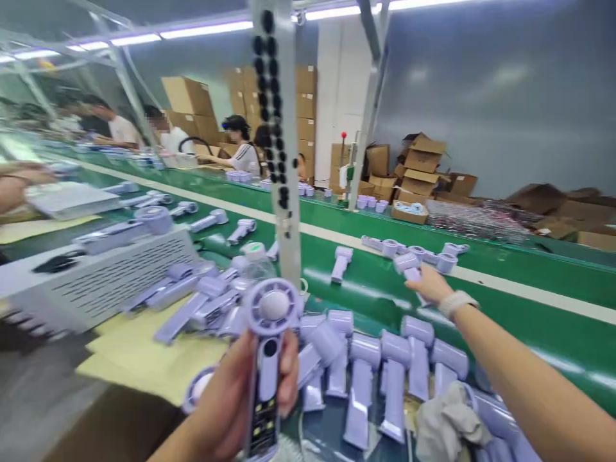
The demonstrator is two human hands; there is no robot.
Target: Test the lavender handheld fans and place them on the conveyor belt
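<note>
My left hand (231,391) is wrapped round a purple handheld fan (268,366), held upright with its round head on top and parts showing in the open lower handle. My right hand (430,284), with a band at the wrist, reaches over the green belt and grips another purple fan (408,263) near its head. Several purple fans (363,385) lie in a row between my hands, and a heap of others (206,298) sits to the left. A crumpled grey cloth (450,423) rests on the fans at the lower right.
A metal post (289,244) with black dots rises between my hands. A perforated white box (110,276) stands left beside yellow sheets (144,353). More fans lie on the green belt (327,231). People and cardboard boxes (192,102) are beyond it; another person's hand (22,183) is far left.
</note>
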